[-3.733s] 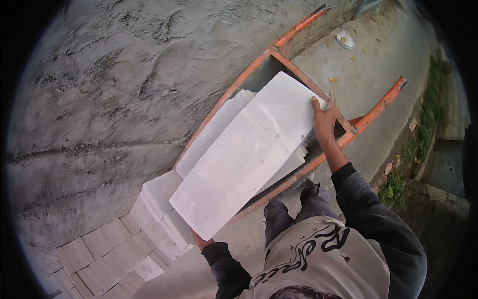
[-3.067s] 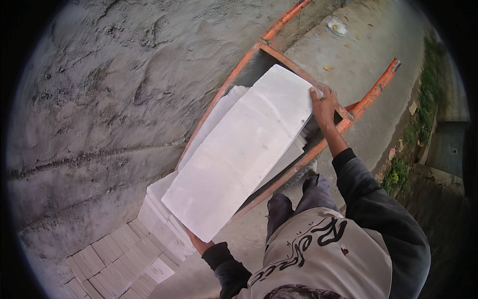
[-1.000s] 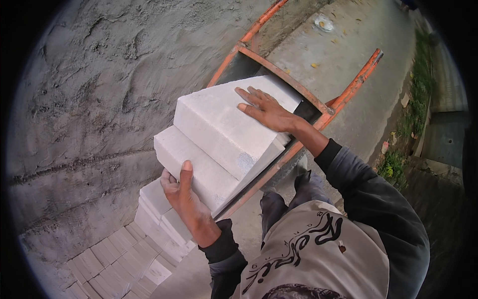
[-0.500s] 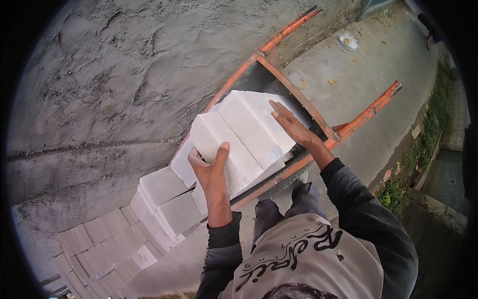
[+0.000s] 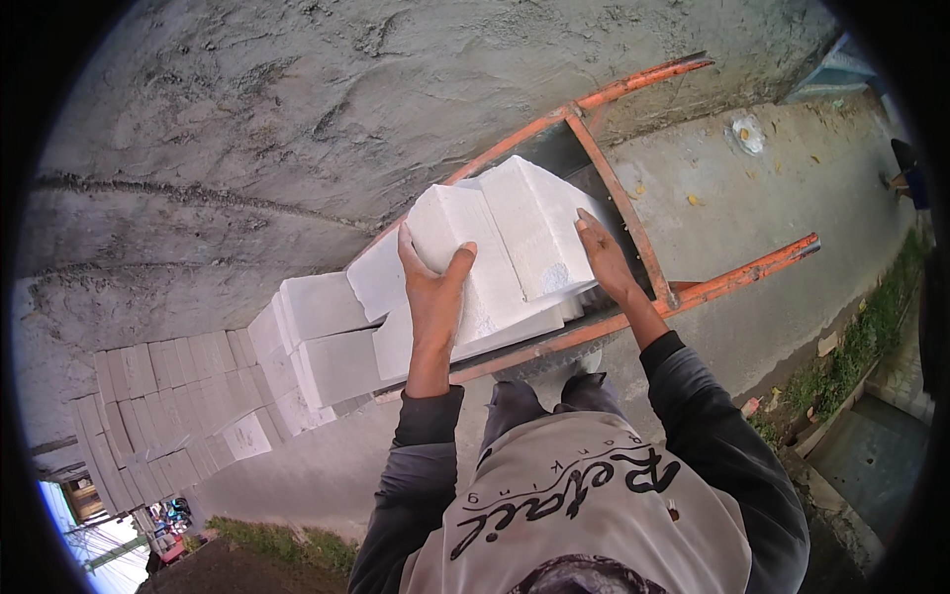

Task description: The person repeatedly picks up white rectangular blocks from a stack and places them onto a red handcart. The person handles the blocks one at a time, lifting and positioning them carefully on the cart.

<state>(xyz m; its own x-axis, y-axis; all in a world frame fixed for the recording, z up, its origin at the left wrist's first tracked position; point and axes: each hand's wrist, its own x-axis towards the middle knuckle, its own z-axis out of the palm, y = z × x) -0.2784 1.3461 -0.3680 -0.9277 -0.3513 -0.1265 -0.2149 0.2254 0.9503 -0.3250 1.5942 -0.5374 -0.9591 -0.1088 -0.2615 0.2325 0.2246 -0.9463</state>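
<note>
Two white lightweight concrete blocks, a left block [image 5: 473, 267] and a right block [image 5: 534, 223], stand side by side on top of more blocks in an orange-framed wheelbarrow [image 5: 616, 198]. My left hand [image 5: 432, 297] grips the left block, its fingers along the outer side and the thumb over the top face. Against the opposite side of the pair, my right hand [image 5: 606, 259] presses with fingers close together. The two blocks sit between my palms, a thin seam between them. The undersides are hidden, so I cannot tell whether they rest on the load.
Pale blocks [image 5: 341, 342] stand stacked at the wheelbarrow's left end, with rows of thin grey blocks [image 5: 178, 396] beyond. A rough cement wall [image 5: 247, 129] runs along the far side. The wheelbarrow handles [image 5: 757, 269] point right over a concrete path [image 5: 712, 178].
My view has turned, so the wheelbarrow's handles sit farther right in the picture. My left fingers have straightened along the block's outer side. Both hands stay on the pair of blocks.
</note>
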